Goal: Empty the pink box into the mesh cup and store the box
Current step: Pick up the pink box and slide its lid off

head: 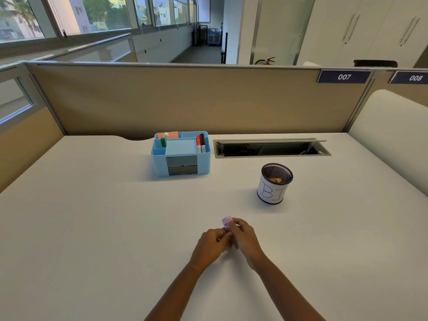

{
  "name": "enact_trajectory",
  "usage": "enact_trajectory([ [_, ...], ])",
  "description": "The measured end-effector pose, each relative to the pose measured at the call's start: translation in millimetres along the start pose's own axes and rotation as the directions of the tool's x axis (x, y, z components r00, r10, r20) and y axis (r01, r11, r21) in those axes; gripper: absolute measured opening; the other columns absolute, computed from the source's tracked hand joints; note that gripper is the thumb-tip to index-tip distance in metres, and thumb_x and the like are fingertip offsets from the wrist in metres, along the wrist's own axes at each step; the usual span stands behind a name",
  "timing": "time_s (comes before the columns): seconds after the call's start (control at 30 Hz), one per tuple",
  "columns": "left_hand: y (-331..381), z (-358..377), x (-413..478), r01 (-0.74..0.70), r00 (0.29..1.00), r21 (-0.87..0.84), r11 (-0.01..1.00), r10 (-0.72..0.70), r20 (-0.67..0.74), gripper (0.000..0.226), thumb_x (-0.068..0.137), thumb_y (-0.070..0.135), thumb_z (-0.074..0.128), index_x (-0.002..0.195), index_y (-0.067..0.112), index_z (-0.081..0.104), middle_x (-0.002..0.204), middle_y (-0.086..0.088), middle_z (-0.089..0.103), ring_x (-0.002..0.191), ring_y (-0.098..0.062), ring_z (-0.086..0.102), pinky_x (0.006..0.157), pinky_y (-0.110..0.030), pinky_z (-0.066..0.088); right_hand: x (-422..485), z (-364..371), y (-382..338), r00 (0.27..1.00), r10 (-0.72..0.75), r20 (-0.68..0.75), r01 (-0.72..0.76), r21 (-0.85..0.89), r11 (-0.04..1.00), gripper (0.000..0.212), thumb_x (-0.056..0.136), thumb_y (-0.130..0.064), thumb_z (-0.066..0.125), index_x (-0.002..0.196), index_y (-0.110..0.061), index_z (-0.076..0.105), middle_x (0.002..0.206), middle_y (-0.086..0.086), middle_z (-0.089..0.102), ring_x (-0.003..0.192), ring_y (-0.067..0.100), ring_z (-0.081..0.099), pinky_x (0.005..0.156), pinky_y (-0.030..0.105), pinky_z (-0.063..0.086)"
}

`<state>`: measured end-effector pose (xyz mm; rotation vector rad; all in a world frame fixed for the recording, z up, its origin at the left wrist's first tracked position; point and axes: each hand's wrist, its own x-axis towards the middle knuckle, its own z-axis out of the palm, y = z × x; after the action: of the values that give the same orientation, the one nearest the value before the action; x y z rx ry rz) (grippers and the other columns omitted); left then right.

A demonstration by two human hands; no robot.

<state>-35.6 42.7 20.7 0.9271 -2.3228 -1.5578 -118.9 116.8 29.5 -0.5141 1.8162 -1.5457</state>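
Note:
A small pink box (226, 222) is held between both hands low over the white desk (92, 216), near its middle front. My right hand (244, 238) wraps the box's right side, and my left hand (212, 245) pinches its near end; most of the box is hidden by fingers. The black mesh cup (275, 183), wrapped in a white paper label, stands upright to the far right of my hands. Some light brown bits lie at its bottom.
A blue desk organiser (181, 154) with markers, a glue stick and sticky notes sits at the back centre. An open cable tray slot (272, 148) lies behind the cup. A beige partition (185, 100) walls the desk's far edge.

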Motion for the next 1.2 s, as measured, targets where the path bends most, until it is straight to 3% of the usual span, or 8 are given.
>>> enact_trajectory([
  [0.13,3,-18,3,0.059,0.996,-0.071,0.996,-0.063,-0.056,0.033,0.091,0.027,0.049,0.068,0.012,0.068,0.068,-0.005,0.071,0.058,-0.013,0.061,0.049,-0.018,0.047,-2,1,-3,0.997,0.04,0.073,-0.036,-0.057,0.998,0.026,0.094,-0.03,0.043,0.105,-0.01,0.056,0.074,-0.002,0.056,0.058,0.009,0.054,0.047,0.018,0.042],
  [0.23,10,-29,7,0.163,0.98,-0.285,0.944,-0.189,-0.064,0.017,0.092,0.018,0.046,0.082,0.011,0.059,0.068,-0.006,0.063,0.056,-0.017,0.058,0.049,-0.023,0.047,-6,2,-4,0.994,0.061,0.096,-0.053,-0.089,0.995,0.028,0.094,-0.033,0.042,0.107,-0.011,0.053,0.081,-0.001,0.056,0.065,0.012,0.057,0.05,0.02,0.049],
  [0.33,17,-30,8,0.221,0.974,-0.219,0.95,-0.226,0.003,0.026,0.091,0.031,0.049,0.098,0.006,0.055,0.081,-0.011,0.063,0.059,-0.018,0.06,0.05,-0.023,0.05,-9,6,0,0.996,0.04,0.08,-0.023,-0.196,0.98,0.027,0.094,-0.035,0.04,0.103,-0.013,0.051,0.08,-0.003,0.057,0.065,0.009,0.057,0.045,0.013,0.044],
  [0.43,21,-26,7,0.205,0.979,-0.148,0.967,-0.205,0.015,0.026,0.087,0.033,0.057,0.093,0.008,0.056,0.084,-0.012,0.065,0.057,-0.015,0.061,0.048,-0.02,0.051,-11,10,3,0.998,-0.033,0.05,0.046,-0.276,0.96,0.018,0.095,-0.03,0.04,0.097,-0.014,0.049,0.083,0.001,0.059,0.064,0.009,0.056,0.045,0.007,0.042],
  [0.6,20,-21,10,0.165,0.984,-0.135,0.977,-0.173,-0.047,0.02,0.085,0.024,0.061,0.083,0.004,0.06,0.088,-0.018,0.068,0.059,-0.015,0.061,0.047,-0.017,0.051,-11,13,6,0.989,-0.144,0.018,0.136,-0.458,0.878,0.021,0.093,-0.022,0.043,0.104,-0.007,0.05,0.092,0.004,0.058,0.077,0.015,0.053,0.062,0.023,0.04],
  [0.77,26,-19,14,0.143,0.983,-0.176,0.974,-0.16,-0.091,0.026,0.085,0.021,0.063,0.061,0.015,0.056,0.08,-0.016,0.066,0.06,-0.014,0.061,0.053,-0.019,0.053,-12,13,11,0.959,-0.282,0.008,0.228,-0.612,0.758,0.026,0.095,-0.031,0.039,0.11,-0.011,0.048,0.102,0.006,0.067,0.08,0.013,0.057,0.054,0.006,0.031],
  [1.0,34,-16,13,0.121,0.981,-0.238,0.964,-0.152,-0.118,0.027,0.086,0.018,0.061,0.088,-0.008,0.066,0.09,-0.024,0.068,0.071,-0.024,0.061,0.081,-0.037,0.054,-9,8,11,0.927,-0.374,-0.008,0.263,-0.698,0.666,0.034,0.094,-0.036,0.039,0.118,-0.012,0.046,0.102,0.007,0.07,0.086,0.02,0.065,0.066,0.016,0.041],
  [1.2,34,-15,12,0.102,0.983,-0.249,0.963,-0.137,-0.126,0.029,0.085,0.017,0.062,0.093,-0.01,0.065,0.097,-0.028,0.069,0.078,-0.028,0.062,0.085,-0.041,0.055,-9,7,12,0.922,-0.387,-0.011,0.265,-0.711,0.651,0.033,0.094,-0.035,0.04,0.119,-0.014,0.046,0.099,0.007,0.07,0.084,0.02,0.065,0.066,0.018,0.044],
])
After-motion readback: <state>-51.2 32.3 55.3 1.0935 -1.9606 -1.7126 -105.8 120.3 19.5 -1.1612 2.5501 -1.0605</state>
